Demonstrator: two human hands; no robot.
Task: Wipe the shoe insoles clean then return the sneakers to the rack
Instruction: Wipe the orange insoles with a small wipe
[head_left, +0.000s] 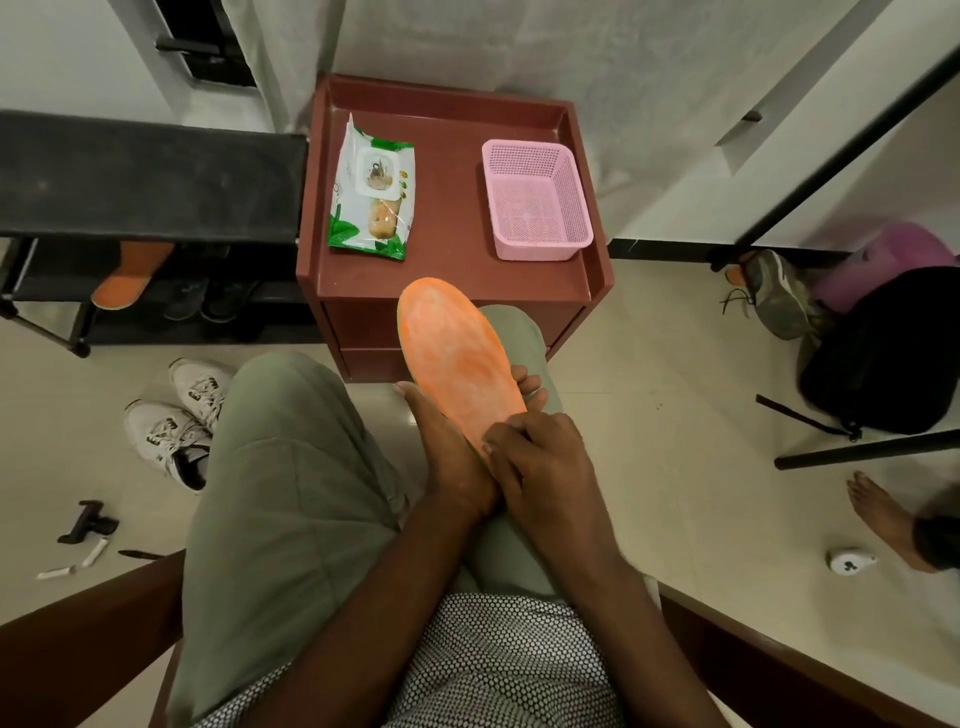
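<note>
Insole in hand, wiping not visibly begun — sneakers off the rack.

An orange insole (460, 358) rests on the person's right knee, toe end pointing to 12 o'clock. The left hand (447, 457) cups it from beneath, fingertips curling up round the far edge, a firm grip; the right hand (540, 462) has curled fingers pressed at its heel end, and whether they hold a wipe I cannot tell. The wipes pack (371, 189) lies closed on the red tabletop (452, 270) at 12 o'clock, beside an empty pink basket (535, 200). A second insole (130, 275) leans in the rack (145, 176) at 10 o'clock. The white sneakers (179, 415) sit on the floor at 9 o'clock — I judge most work remains.
</note>
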